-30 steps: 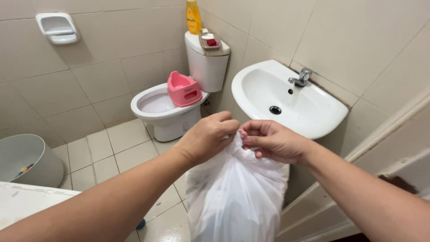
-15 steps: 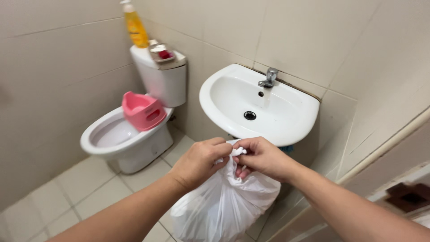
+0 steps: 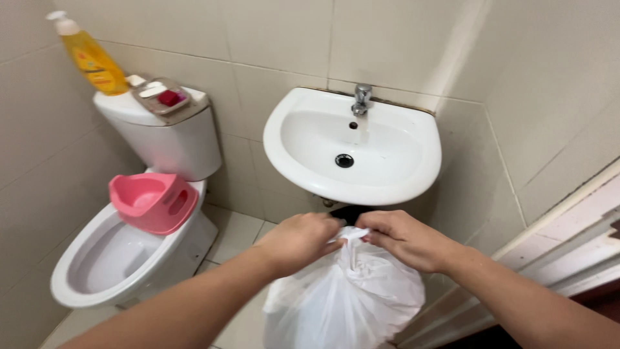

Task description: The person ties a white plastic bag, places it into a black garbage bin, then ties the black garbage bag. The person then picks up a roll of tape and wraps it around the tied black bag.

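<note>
White plastic bag [image 3: 345, 297] below the near edge of the sink [image 3: 413, 168]: my left hand [image 3: 300, 239] and right hand [image 3: 403, 238] both pinch its gathered top.

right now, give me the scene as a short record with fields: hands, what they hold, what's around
setting: tiled bathroom, seen from above
left hand: pinching the gathered top of the white plastic bag
right hand: gripping the same gathered top from the other side
bag state: full, bunched shut at the neck, hanging below the hands
behind the hands: white wall sink with metal tap
left of sink: white toilet with pink potty seat on its rim
on the cistern: yellow pump bottle, small soap tray
</note>
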